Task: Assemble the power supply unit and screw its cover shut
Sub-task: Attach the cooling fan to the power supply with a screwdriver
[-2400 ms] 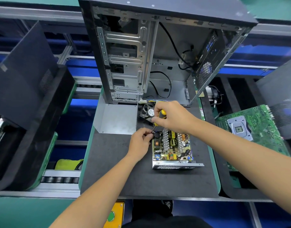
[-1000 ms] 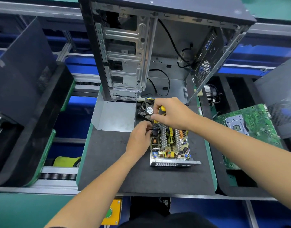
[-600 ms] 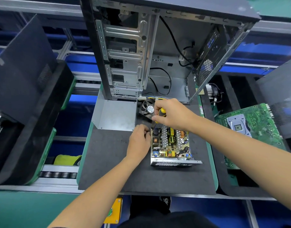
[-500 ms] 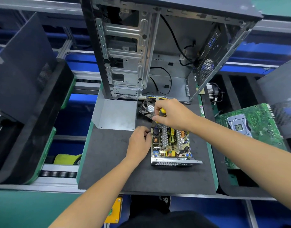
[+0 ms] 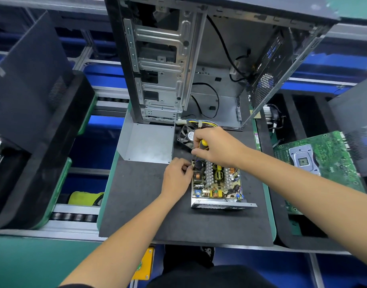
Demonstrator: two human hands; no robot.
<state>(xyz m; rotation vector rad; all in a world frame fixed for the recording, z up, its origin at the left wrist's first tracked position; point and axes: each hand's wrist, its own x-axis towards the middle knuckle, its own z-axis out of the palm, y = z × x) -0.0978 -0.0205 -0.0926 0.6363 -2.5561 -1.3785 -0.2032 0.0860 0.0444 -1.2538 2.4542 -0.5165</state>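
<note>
The open power supply unit point(image 5: 217, 183) sits on the dark mat point(image 5: 141, 194) a little toward three o'clock of its middle, circuit board up and perforated end wall at six o'clock. Its bent metal cover point(image 5: 146, 143) lies apart at ten o'clock from it, just in front of the upright computer case point(image 5: 164, 65), and the fan point(image 5: 187, 136) on its wire bundle rests at the unit's twelve o'clock edge. The right hand point(image 5: 217, 147) is curled round the yellow-and-black handle of a screwdriver point(image 5: 203, 144), which points down at the board's far corner at eleven o'clock. The left hand point(image 5: 177, 178) rests against the unit's nine o'clock wall with fingertips pinched together at that same corner; whether they hold a screw is too small to tell. The unit looks like a stiff sheet-metal tray, moderately weighty, with thin edges that may be sharp. The board's capacitors, coils and heat-sink fins look fragile, so it is best steadied by the outer walls, never by the components. The cover appears light and slightly springy, best lifted by its folded sides. A loose green motherboard point(image 5: 323, 163) lies at three o'clock, well apart.
</note>
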